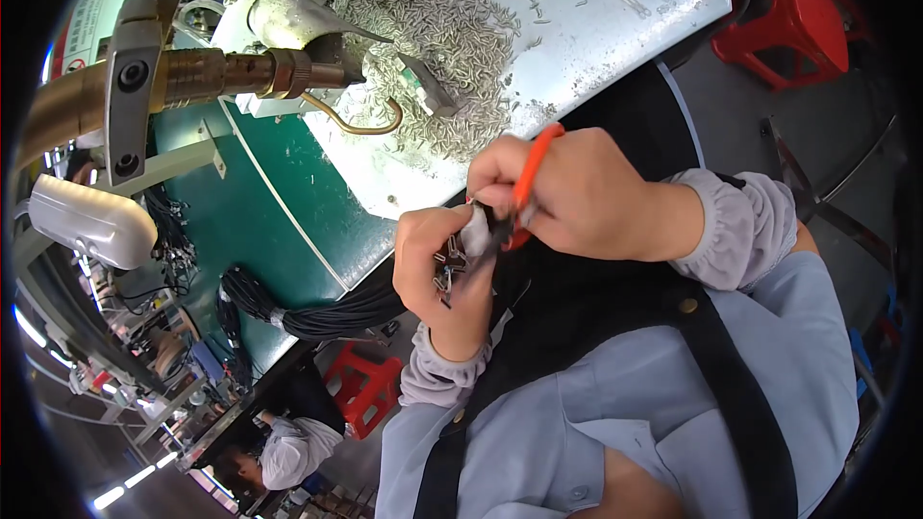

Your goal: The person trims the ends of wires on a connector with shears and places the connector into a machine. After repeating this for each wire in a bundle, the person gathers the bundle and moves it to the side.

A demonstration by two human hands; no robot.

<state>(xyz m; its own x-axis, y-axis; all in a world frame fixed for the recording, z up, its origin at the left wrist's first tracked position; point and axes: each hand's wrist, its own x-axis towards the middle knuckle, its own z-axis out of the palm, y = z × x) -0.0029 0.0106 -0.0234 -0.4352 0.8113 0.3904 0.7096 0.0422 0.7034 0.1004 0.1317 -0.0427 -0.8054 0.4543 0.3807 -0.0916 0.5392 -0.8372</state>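
My right hand (pixel 586 197) is closed around orange-handled scissors (pixel 535 165), whose dark blades point down toward my left hand. My left hand (pixel 428 264) is curled, with several small metal pieces (pixel 445 267) in its palm. Between its thumb and fingers shows a small white piece (pixel 474 231); whether it is held or wrapped on a finger I cannot tell. Both hands meet in front of my chest, near the table's front edge. The right fingertips are close to the left thumb, and what lies between them is too small to make out.
A pile of small metal pieces (pixel 437 34) covers part of the white tabletop (pixel 596 48). A machine with a brass-coloured shaft (pixel 192 77) and a lamp (pixel 96 221) stand at left. Black cables (pixel 317 319) lie on the green mat (pixel 260 202). Red stools (pixel 788 29) and a seated person (pixel 293 452) are beyond.
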